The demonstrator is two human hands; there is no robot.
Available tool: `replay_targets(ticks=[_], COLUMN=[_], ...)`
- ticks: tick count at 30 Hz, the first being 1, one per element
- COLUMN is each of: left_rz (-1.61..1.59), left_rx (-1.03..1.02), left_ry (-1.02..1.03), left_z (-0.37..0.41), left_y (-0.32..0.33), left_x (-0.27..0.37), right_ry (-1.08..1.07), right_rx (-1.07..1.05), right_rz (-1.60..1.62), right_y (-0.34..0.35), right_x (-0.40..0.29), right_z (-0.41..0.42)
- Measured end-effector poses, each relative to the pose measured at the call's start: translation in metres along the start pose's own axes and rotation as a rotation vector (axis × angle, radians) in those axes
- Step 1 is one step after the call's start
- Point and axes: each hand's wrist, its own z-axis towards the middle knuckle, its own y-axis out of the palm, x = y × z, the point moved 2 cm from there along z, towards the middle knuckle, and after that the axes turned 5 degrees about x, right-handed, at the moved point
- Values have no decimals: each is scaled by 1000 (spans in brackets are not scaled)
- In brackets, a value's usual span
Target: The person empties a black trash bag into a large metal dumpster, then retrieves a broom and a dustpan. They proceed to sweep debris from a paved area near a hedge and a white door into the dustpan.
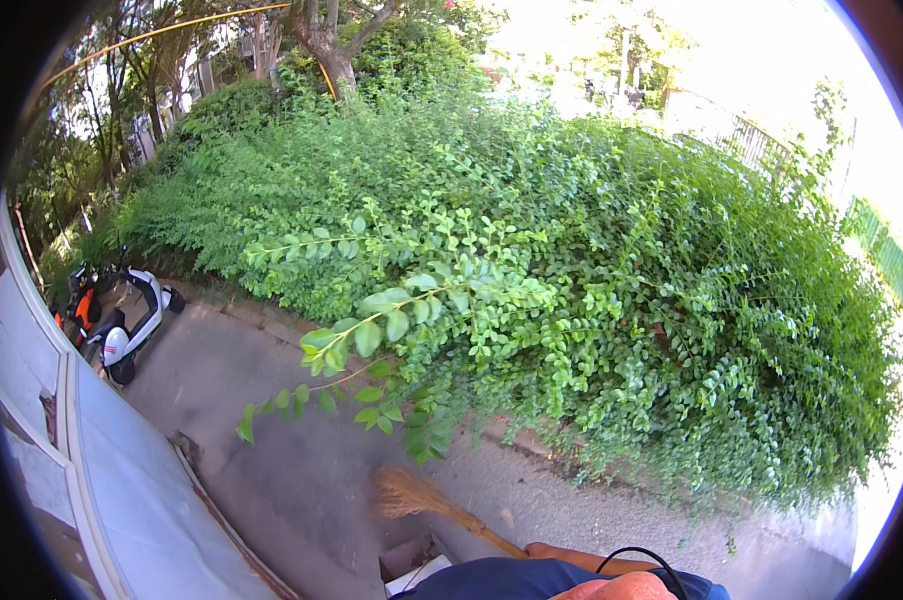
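At the bottom, my right hand (539,550) is closed around the handle of a straw broom (489,534). Its forearm comes in from the right, across my dark blue top (489,579). The broom slants up and left from the hand, and its frayed, slightly blurred bristles (406,493) are at the grey pavement (294,480). My left hand cannot be made out; a bare patch of skin at the bottom edge is too cut off to identify. A black cord (646,551) loops over the forearm.
A large leafy hedge (571,262) overhangs the kerb (526,435), one branch (369,322) reaching over the pavement. Pale panels (143,480) with a rusty lower edge line the left. Farther off stand a white scooter (132,330) and an orange vehicle (85,307).
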Motion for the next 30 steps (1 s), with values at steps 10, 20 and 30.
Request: replay_targets(ticks=[10, 20, 30], left_rz=[-491, -1079, -1164], left_rx=[-206, -76, 239], left_ry=[112, -499, -690], left_z=[-59, -45, 19], left_y=[-17, -72, -160], left_x=[-70, -46, -70], right_ry=[310, 174, 122], right_rx=[158, -89, -210], right_rz=[595, 680, 236], right_y=[-84, -65, -70], right_x=[-92, -216, -286], right_z=[-87, -69, 133])
